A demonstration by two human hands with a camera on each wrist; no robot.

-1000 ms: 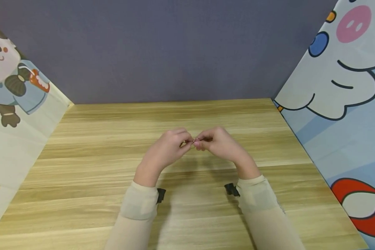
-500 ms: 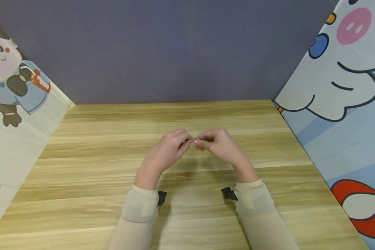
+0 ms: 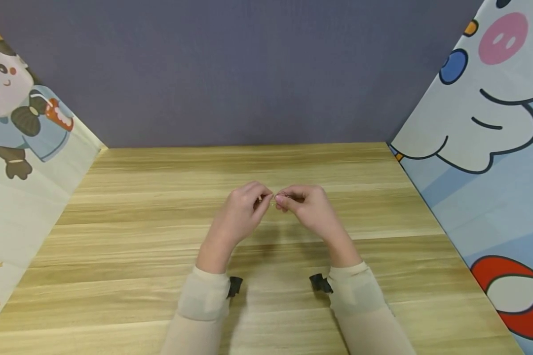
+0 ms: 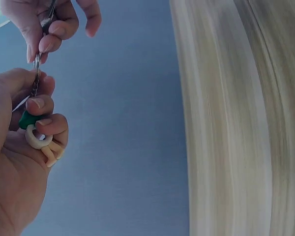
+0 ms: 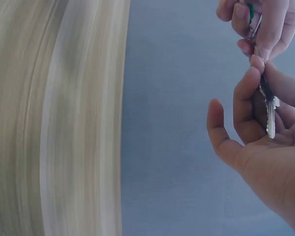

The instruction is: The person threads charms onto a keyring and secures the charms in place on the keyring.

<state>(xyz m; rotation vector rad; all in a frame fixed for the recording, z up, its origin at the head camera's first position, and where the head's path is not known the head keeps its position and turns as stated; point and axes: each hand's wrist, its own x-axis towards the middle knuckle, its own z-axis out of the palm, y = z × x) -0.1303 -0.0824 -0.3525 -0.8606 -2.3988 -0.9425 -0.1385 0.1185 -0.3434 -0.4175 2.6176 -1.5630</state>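
Over the middle of the table, my left hand point(image 3: 237, 212) and right hand point(image 3: 313, 209) meet almost fingertip to fingertip. In the left wrist view, my left fingers curl round a keychain with a green piece point(image 4: 28, 120) and a cream ring-shaped charm point(image 4: 38, 137). A thin metal ring point(image 4: 37, 64) runs between the two hands, pinched at both ends. My right thumb and fingers hold a silver key point(image 5: 271, 118) with a dark upper part; its toothed blade points down toward the palm. Fingers hide part of the ring and the key's head.
Beneath the hands spreads a wood-grain table point(image 3: 137, 236). A grey-blue panel point(image 3: 248, 74) rises along its far edge. Cartoon-printed walls stand at the left point(image 3: 35, 187) and right point(image 3: 471, 207). Each sleeve has a small black device point(image 3: 234, 286) at the cuff.
Both forearms have drawn slightly closer together and toward the person. The fingertips now show a thin gap in the head view. Each hand keeps its hold.
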